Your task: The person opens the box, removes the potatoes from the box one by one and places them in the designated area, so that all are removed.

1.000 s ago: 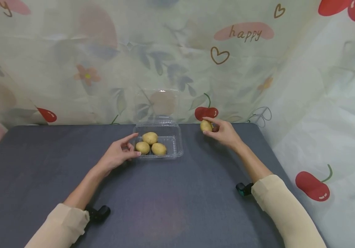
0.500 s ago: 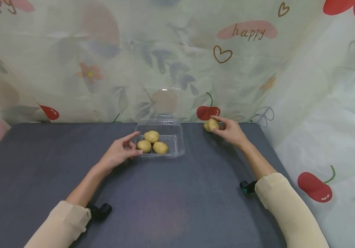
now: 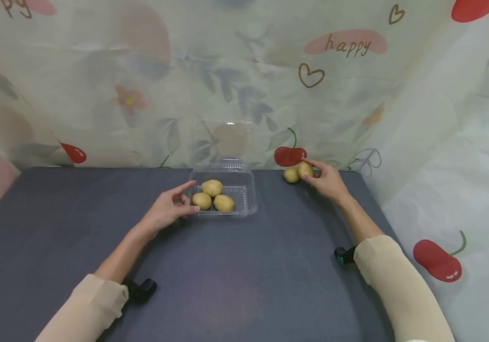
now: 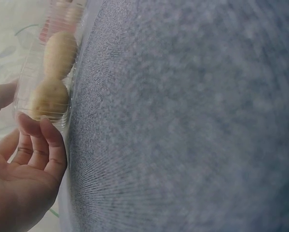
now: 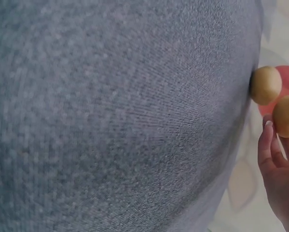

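In the head view a clear plastic clamshell box [image 3: 244, 209] stands at the table's far side, lid [image 3: 223, 137] raised. Three yellow potatoes lie in it: one at the back [image 3: 212, 188] and two in front. The left hand [image 3: 169, 206] holds the box by its left end, index finger at the side, thumb at the front corner. Its fingertips meet the clear wall beside the potatoes in the left wrist view. The right hand [image 3: 327, 180] pinches a potato [image 3: 305, 170] between thumb and fingers. Just left of it, another potato [image 3: 291, 175] sits on the table.
A dark grey cloth covers the table [image 3: 210, 275]. Behind it hangs a printed curtain [image 3: 150, 85] with cherries and flowers, close to the far edge; a pale curtain [image 3: 449, 142] borders the right side. Each wrist carries a small black camera [image 3: 142, 289].
The right hand has moved right with its potato, bringing the other potato on the table into view. The left hand stays at the box; the head view has shifted slightly.
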`<state>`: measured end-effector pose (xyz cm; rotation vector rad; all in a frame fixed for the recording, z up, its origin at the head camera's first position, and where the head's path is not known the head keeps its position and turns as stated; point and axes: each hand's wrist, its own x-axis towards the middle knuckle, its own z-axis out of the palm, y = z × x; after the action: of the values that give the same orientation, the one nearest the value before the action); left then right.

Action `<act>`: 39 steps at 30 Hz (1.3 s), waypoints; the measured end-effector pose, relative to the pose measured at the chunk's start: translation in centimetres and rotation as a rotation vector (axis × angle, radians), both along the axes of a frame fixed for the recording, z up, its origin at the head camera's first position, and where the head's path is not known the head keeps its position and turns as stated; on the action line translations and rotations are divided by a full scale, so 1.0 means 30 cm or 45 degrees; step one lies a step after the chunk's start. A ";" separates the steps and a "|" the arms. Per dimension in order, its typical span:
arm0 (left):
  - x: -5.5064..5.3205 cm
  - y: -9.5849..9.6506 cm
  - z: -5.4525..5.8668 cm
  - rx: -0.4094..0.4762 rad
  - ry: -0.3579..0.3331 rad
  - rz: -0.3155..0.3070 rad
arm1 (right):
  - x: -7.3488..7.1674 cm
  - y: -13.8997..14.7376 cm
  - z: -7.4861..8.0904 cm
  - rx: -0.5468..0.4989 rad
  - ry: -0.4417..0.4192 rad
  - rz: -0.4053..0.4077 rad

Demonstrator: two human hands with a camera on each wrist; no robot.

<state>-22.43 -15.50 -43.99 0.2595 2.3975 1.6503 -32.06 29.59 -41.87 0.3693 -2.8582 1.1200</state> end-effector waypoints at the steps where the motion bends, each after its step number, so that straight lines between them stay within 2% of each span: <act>1: 0.000 0.001 0.002 0.002 0.000 0.001 | -0.003 0.004 -0.001 0.000 0.003 0.001; 8: -0.005 0.003 -0.007 0.013 -0.007 0.008 | -0.016 0.014 -0.015 0.035 0.009 -0.011; 16: -0.003 0.003 -0.008 0.012 0.001 0.006 | -0.026 0.020 -0.026 0.070 -0.058 -0.033; 30: -0.005 0.003 -0.018 0.014 -0.001 0.005 | -0.022 0.032 -0.043 0.157 -0.080 -0.079; 39: -0.006 -0.003 -0.019 0.004 0.004 0.005 | -0.027 0.030 -0.062 0.132 -0.099 -0.105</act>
<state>-22.60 -15.61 -44.56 0.2586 2.3996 1.6565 -32.86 30.49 -43.73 0.2144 -2.9764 0.9963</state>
